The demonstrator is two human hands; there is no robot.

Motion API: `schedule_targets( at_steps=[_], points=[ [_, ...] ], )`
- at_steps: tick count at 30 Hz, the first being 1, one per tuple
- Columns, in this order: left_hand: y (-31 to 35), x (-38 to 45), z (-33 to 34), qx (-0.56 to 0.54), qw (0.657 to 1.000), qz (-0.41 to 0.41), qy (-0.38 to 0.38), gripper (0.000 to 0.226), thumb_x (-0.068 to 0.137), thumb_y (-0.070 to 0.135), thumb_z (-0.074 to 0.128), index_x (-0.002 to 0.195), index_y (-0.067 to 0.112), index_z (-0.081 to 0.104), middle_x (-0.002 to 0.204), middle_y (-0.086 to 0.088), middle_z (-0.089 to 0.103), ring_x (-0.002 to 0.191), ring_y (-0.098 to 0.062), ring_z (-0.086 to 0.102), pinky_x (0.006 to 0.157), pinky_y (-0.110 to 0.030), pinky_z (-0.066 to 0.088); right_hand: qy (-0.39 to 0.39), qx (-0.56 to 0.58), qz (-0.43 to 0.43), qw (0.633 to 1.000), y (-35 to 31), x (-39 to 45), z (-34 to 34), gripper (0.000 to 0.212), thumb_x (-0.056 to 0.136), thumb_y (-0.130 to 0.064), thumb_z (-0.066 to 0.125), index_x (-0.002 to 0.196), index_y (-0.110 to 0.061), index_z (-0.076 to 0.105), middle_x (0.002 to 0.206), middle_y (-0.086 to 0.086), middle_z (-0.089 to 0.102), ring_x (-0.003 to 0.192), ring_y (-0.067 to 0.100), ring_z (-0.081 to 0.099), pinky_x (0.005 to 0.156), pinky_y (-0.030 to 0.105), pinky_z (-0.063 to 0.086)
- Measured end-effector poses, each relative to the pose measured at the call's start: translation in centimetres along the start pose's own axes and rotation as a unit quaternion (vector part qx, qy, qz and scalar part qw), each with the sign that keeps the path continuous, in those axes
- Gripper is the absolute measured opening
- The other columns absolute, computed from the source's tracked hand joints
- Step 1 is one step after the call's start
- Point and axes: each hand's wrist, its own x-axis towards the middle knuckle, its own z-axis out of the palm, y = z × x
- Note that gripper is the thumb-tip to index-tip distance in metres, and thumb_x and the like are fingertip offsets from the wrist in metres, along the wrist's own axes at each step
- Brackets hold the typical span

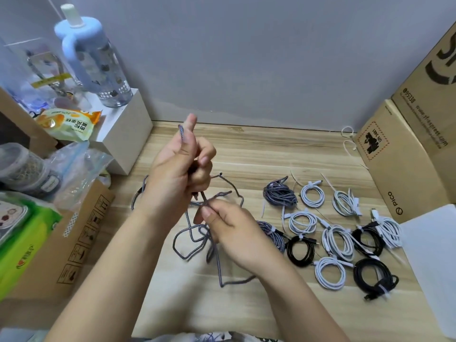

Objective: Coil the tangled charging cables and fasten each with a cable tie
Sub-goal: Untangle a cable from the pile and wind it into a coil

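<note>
A loose grey braided charging cable (187, 245) lies in open loops on the wooden table (271, 149). My left hand (177, 169) is raised over it and grips one end of that cable, which sticks up past the thumb. Lower and to the right, my right hand (229, 230) pinches another stretch of the same cable. To the right lie several coiled and tied cables: a grey braided coil (280, 193), white coils (313, 195) and black coils (300, 250). Loose white cable ties (348, 134) rest near the far right.
Cardboard boxes (407, 154) stand at the right, with a white sheet (431, 255) in front of them. At the left are a water bottle (98, 60) on a white box (123, 134), a snack bag (66, 122), a green pack (27, 245) and a brown carton (81, 233).
</note>
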Motion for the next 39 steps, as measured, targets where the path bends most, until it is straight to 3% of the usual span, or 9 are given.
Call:
schedule_targets(
  at_steps=[4, 8, 13, 19, 22, 24, 28, 34, 39],
  points=[
    [-0.4, 0.5, -1.6, 0.018, 0.998, -0.067, -0.008, 0.079, 0.068, -0.003, 0.045, 0.143, 0.011, 0.024, 0.090, -0.005, 0.066, 0.046, -0.007, 0.036, 0.039, -0.015, 0.028, -0.035, 0.018, 0.034, 0.999, -0.5, -1.0, -0.6, 0.027, 0.096, -0.028, 0.049, 0.071, -0.035, 0.055, 0.053, -0.012, 0.046, 0.056, 0.005, 0.042, 0.061, 0.026, 0.036],
    [-1.1, 0.5, -2.0, 0.075, 0.995, -0.057, -0.040, 0.052, 0.074, 0.003, 0.050, 0.125, 0.009, 0.040, 0.122, -0.014, 0.060, 0.070, -0.008, 0.061, 0.053, -0.016, 0.042, -0.046, 0.027, 0.043, 0.998, -0.8, -1.4, -0.6, 0.015, 0.093, -0.033, 0.051, 0.081, -0.030, 0.061, 0.060, -0.011, 0.046, 0.054, 0.005, 0.042, 0.060, 0.026, 0.035],
    [-2.6, 0.9, -3.9, 0.287, 0.957, 0.017, -0.040, 0.023, 0.093, 0.027, 0.042, 0.116, 0.022, 0.046, 0.092, -0.002, 0.073, 0.080, -0.016, 0.069, 0.072, -0.023, 0.053, -0.068, 0.072, 0.067, 0.993, -1.7, -2.1, -1.3, 0.031, 0.096, -0.024, 0.050, 0.067, -0.024, 0.061, 0.040, -0.010, 0.040, 0.035, 0.001, 0.036, 0.044, 0.014, 0.029],
    [-3.0, -0.4, -3.8, 0.451, 0.887, -0.004, -0.100, 0.025, 0.087, 0.038, 0.039, 0.099, 0.034, 0.060, 0.052, 0.010, 0.056, 0.046, -0.005, 0.051, 0.050, -0.017, 0.042, -0.016, 0.161, 0.053, 0.985, -2.4, -2.3, -3.2, 0.030, 0.091, -0.023, 0.059, 0.062, -0.019, 0.061, 0.043, -0.009, 0.032, 0.033, 0.002, 0.023, 0.037, 0.017, 0.023],
    [-2.8, -0.4, -4.0, 0.432, 0.897, -0.016, -0.093, 0.027, 0.087, 0.037, 0.039, 0.087, 0.027, 0.064, 0.044, 0.008, 0.042, 0.043, -0.005, 0.037, 0.047, -0.018, 0.032, -0.064, 0.456, 0.084, 0.884, -2.6, -2.3, -4.7, 0.026, 0.086, -0.020, 0.062, 0.060, -0.017, 0.062, 0.040, -0.008, 0.032, 0.024, 0.000, 0.023, 0.030, 0.012, 0.027],
    [-2.6, -0.8, -4.1, 0.378, 0.920, -0.043, -0.092, 0.035, 0.091, 0.036, 0.041, 0.076, 0.015, 0.064, 0.044, 0.006, 0.034, 0.044, -0.005, 0.030, 0.044, -0.016, 0.026, -0.072, 0.548, 0.076, 0.830, -2.7, -2.1, -5.3, 0.019, 0.081, -0.021, 0.062, 0.063, -0.014, 0.058, 0.038, -0.009, 0.031, 0.022, -0.003, 0.023, 0.029, 0.008, 0.020],
    [-2.1, -1.6, -3.8, 0.349, 0.923, -0.100, -0.129, 0.047, 0.091, 0.038, 0.038, 0.059, 0.006, 0.052, 0.042, 0.006, 0.034, 0.042, -0.003, 0.027, 0.043, -0.011, 0.024, -0.004, 0.507, 0.043, 0.861, -2.6, -1.6, -5.9, 0.028, 0.082, -0.027, 0.061, 0.058, -0.015, 0.052, 0.039, -0.011, 0.023, 0.027, -0.002, 0.015, 0.038, 0.012, 0.006],
    [-0.9, -2.5, -4.4, 0.340, 0.903, -0.170, -0.199, 0.039, 0.089, 0.037, 0.037, 0.062, 0.018, 0.058, 0.041, -0.002, 0.038, 0.041, -0.015, 0.030, 0.045, -0.022, 0.029, 0.113, 0.496, -0.016, 0.861, -2.6, -1.2, -7.0, 0.030, 0.079, -0.029, 0.049, 0.053, -0.014, 0.049, 0.038, -0.012, 0.017, 0.030, 0.001, 0.010, 0.042, 0.015, 0.003],
    [-0.1, -2.8, -4.6, 0.116, 0.925, -0.221, -0.287, 0.033, 0.089, 0.045, 0.053, 0.064, 0.024, 0.057, 0.048, 0.011, 0.030, 0.042, -0.006, 0.022, 0.040, -0.017, 0.017, 0.155, 0.503, -0.024, 0.850, -1.9, 0.1, -6.7, 0.029, 0.080, -0.032, 0.051, 0.059, -0.013, 0.044, 0.040, -0.010, 0.019, 0.029, 0.002, 0.012, 0.041, 0.017, 0.003]
  ],
)
